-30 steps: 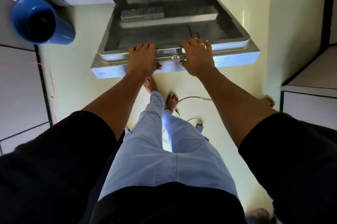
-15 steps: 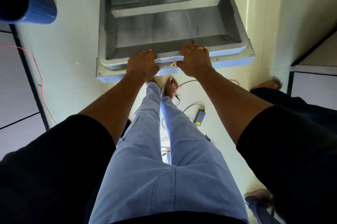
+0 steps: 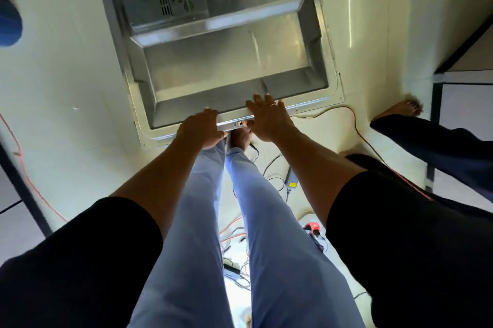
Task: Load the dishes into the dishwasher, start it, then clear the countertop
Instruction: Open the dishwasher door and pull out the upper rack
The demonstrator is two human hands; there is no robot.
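Both bare forearms reach forward, the left hand [image 3: 201,129] curled over the dishwasher door [image 3: 226,66] rim, the right hand [image 3: 269,121] beside it with fingers [image 3: 267,101] spread, seemingly pressing flat.

Pale glossy tiled floor [image 3: 61,82], light-streaked. Tangled black and orange cables [image 3: 234,234] lie on it. White dark-framed cabinet [image 3: 466,103] at right.

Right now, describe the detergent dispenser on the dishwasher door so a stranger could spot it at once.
Find the open dishwasher door, the big steel panel at the top of the view. On its far left part, beyond the raised ledge, sits the detergent dispenser. It is the only grey plastic block on bare steel, marked by vent slats and a round cap.
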